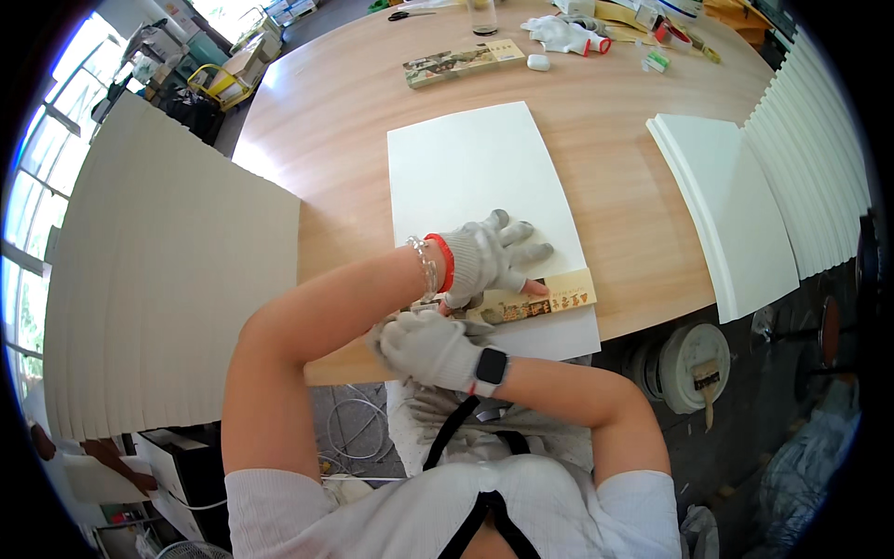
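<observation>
A large white paper sheet (470,168) lies on the wooden table in front of me. Across its near end rests a long, flat, cream box (570,291) with a printed picture and lettering. My left hand (489,253), in a grey-white glove with a red cuff, is spread over the sheet, fingers stretched out. Its bare thumb touches the box's top. Closer to me, at the table edge, my right hand (428,349) is gloved too, with curled fingers by the box's left part. What those fingers hold is hidden. My forearms cross in front of me.
Pleated white paper stacks stand left (177,279) and right (805,158). A white board stack (722,205) lies at right. Behind are another printed box (464,63), gloves (563,35), scissors (410,15) and a glass (482,17). A lidded bucket (694,368) with a brush stands below right.
</observation>
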Demonstrator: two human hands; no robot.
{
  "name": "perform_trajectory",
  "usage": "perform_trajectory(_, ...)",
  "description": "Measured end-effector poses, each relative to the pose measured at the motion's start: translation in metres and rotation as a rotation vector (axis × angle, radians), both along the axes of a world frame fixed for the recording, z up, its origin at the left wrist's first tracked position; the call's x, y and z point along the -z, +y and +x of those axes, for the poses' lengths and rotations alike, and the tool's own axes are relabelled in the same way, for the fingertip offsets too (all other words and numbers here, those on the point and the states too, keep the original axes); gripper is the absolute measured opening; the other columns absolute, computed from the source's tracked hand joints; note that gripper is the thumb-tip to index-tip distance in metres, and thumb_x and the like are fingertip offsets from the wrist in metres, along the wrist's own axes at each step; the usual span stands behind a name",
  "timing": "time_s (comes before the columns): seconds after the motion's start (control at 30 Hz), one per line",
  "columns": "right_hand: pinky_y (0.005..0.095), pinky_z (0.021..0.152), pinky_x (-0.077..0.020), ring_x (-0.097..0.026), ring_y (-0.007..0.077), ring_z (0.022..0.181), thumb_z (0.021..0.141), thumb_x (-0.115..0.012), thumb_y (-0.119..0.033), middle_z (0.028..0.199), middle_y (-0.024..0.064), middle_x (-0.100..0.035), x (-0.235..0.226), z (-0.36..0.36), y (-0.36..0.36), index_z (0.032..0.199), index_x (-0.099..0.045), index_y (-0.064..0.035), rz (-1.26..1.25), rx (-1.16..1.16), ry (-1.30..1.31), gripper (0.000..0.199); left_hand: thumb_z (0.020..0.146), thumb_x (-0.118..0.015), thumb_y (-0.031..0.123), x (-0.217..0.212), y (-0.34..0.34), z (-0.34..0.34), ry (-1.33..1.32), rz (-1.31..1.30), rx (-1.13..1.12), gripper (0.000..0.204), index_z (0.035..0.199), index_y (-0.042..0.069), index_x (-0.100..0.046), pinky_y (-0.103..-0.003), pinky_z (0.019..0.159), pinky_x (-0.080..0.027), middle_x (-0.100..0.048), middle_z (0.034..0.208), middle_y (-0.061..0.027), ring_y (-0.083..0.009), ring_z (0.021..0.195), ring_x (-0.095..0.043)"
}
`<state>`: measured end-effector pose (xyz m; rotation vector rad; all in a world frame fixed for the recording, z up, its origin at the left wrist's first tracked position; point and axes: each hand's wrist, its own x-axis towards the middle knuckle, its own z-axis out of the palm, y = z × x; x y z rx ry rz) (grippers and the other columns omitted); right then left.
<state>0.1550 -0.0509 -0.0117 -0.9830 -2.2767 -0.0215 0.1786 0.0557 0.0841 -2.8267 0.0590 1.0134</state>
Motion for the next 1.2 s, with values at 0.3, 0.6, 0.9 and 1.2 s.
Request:
perform_trajectory(0.3, 0.0313, 0.044, -0.0481, -0.059, 0.0198, 0.051, 0.081, -0.063, -0.009, 0.069, 0.0049, -0.060, -0.026, 0.207, -0.042, 0.078, -0.066, -0.0120, 0.057, -0.021, -0.019, 0.005, 0.071, -0.076, 0.017, 0.011, -0.010, -0.004, -0.018, 0.022, -0.110, 0.103, 0.146, 0.053, -0.016, -0.043, 0.102, -0.048, -0.014, 0.158, -0.0099, -0.0420, 0.138, -0.027)
perform_trajectory(0.6, 0.0393, 0.085, -0.0495, -0.061, 0.0328, 0.097, 0.089, -0.063, -0.029, 0.109, 0.0168, -0.062, -0.073, 0.226, -0.040, 0.121, -0.055, -0.0005, -0.655, 0.869, 0.233, 0.043, 0.068, -0.080, 0.022, -0.010, -0.011, -0.033, -0.058, 0.103, -0.247, 0.087, 0.143, 0.035, -0.039, -0.039, 0.108, -0.041, -0.031, 0.152, -0.0046, -0.0298, 0.134, -0.036)
perform_trajectory(0.9, 0.0249, 0.059, -0.0480, -0.056, 0.0104, 0.069, 0.088, -0.065, -0.044, 0.080, 0.0040, -0.060, -0.010, 0.239, 0.024, 0.108, -0.061, 0.0012, -1.154, 0.435, 0.967, 0.049, 0.096, -0.056, 0.040, 0.040, -0.138, -0.106, -0.793, -1.986, -1.949, 0.037, 0.108, 0.005, -0.057, -0.031, 0.054, -0.049, -0.059, 0.087, -0.0047, -0.0185, 0.060, -0.055)
perform_trajectory(1.2, 0.0330, 0.065, -0.0587, -0.068, 0.0191, 0.076, 0.092, -0.063, -0.027, 0.098, 0.0090, -0.068, 0.021, 0.233, 0.111, 0.117, -0.057, -0.0011, -1.243, 0.140, 1.446, 0.036, 0.092, -0.061, 0.032, 0.067, -0.113, -0.104, -1.320, -2.148, -2.118, 0.022, 0.078, 0.017, -0.053, -0.023, 0.035, -0.026, -0.036, 0.057, 0.0067, -0.0073, 0.040, -0.032)
